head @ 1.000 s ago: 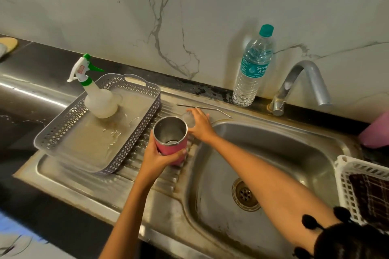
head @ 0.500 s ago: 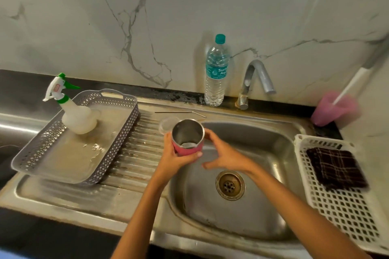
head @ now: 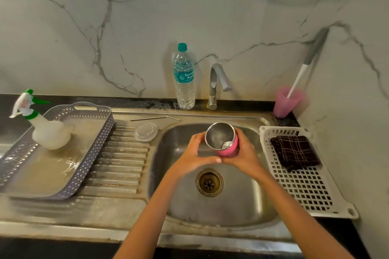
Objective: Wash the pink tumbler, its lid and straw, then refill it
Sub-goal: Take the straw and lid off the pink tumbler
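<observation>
Count: one pink tumbler [head: 228,149], one clear lid [head: 145,132], one metal straw [head: 155,118], one water bottle [head: 184,82], two hands. The tumbler is held over the sink [head: 231,208] basin, tilted, its long axis slanting with the open mouth up and to the left and the base down to the right. Left hand [head: 194,159] and right hand [head: 244,153] curl round it from either side; the lid lies flat on the drainboard, and the straw lies left-to-right just behind it.

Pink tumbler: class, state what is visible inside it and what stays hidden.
The pink tumbler shows bare steel walls inside and a pale patch at the bottom, perhaps water. Its tilted wall covers part of the base.
</observation>
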`<action>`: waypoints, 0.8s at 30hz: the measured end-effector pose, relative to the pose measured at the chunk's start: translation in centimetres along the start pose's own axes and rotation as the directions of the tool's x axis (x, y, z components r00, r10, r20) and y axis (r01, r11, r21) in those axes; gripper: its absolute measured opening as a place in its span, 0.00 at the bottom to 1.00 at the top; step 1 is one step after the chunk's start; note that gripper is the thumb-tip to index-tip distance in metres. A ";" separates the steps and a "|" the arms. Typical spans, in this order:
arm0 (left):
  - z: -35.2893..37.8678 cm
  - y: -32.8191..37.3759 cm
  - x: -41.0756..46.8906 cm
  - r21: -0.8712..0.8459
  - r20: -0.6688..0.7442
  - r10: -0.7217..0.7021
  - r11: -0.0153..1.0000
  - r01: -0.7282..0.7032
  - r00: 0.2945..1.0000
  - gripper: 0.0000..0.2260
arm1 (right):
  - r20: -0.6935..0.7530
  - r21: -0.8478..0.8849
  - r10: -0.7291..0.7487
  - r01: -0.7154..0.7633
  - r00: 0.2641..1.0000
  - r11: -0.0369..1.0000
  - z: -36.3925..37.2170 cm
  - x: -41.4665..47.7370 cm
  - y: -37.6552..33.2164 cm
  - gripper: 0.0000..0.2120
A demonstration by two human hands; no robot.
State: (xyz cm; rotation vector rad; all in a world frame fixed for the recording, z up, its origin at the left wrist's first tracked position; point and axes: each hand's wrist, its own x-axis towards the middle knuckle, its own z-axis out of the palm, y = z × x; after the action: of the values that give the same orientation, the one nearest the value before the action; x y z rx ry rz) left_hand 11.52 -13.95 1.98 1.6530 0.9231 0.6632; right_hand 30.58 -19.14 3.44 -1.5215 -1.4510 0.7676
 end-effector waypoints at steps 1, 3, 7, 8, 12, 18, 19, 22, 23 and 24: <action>-0.4 -0.5 0.1 0.018 -0.032 -0.010 1.000 0.011 0.999 0.40 | -0.011 -0.053 0.000 -0.001 1.000 0.999 -0.2 0.4 0.4 0.44; -1.1 -1.4 0.0 0.046 -0.141 -0.051 0.997 0.058 0.989 0.34 | -0.019 -0.148 -0.007 0.004 1.000 0.989 -0.7 1.2 0.8 0.45; -2.0 -2.9 -0.1 0.009 -0.311 -0.139 0.989 0.149 0.940 0.26 | 0.004 -0.410 -0.043 0.041 0.999 0.911 -1.1 2.3 0.9 0.46; -2.1 -3.2 -0.1 0.000 -0.326 -0.148 0.988 0.156 0.934 0.26 | 0.012 -0.486 -0.047 0.047 0.999 0.873 -1.1 2.6 0.9 0.45; -2.2 -3.7 -0.1 -0.010 -0.337 -0.154 0.987 0.161 0.929 0.26 | 0.015 -0.636 -0.123 0.104 0.992 0.764 -1.0 3.7 0.9 0.44; -2.5 -3.7 0.2 0.050 -0.366 -0.128 0.986 0.157 0.922 0.25 | 0.085 -0.739 -0.184 0.185 0.979 0.648 -0.9 5.1 1.1 0.44; -2.6 -3.5 0.3 0.055 -0.371 -0.126 0.986 0.158 0.920 0.26 | 0.094 -0.751 -0.190 0.195 0.977 0.631 -1.0 5.3 1.0 0.44; -3.1 -3.0 0.2 0.074 -0.371 -0.116 0.985 0.154 0.921 0.26 | 0.101 -0.772 -0.210 0.209 0.973 0.600 -1.0 5.7 0.6 0.43; -3.2 -2.9 0.3 0.076 -0.369 -0.115 0.985 0.153 0.922 0.25 | 0.097 -0.781 -0.222 0.213 0.970 0.587 -1.1 5.7 0.5 0.44; -3.2 -2.8 0.2 0.076 -0.367 -0.117 0.985 0.155 0.923 0.25 | 0.094 -0.791 -0.236 0.216 0.967 0.572 -1.1 5.7 0.3 0.44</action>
State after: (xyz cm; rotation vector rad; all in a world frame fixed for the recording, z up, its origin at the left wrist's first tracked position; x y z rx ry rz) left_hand 8.37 -11.69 0.17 1.5653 1.3459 0.8526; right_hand 32.48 -13.72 4.40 -1.9002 -2.0771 -0.1381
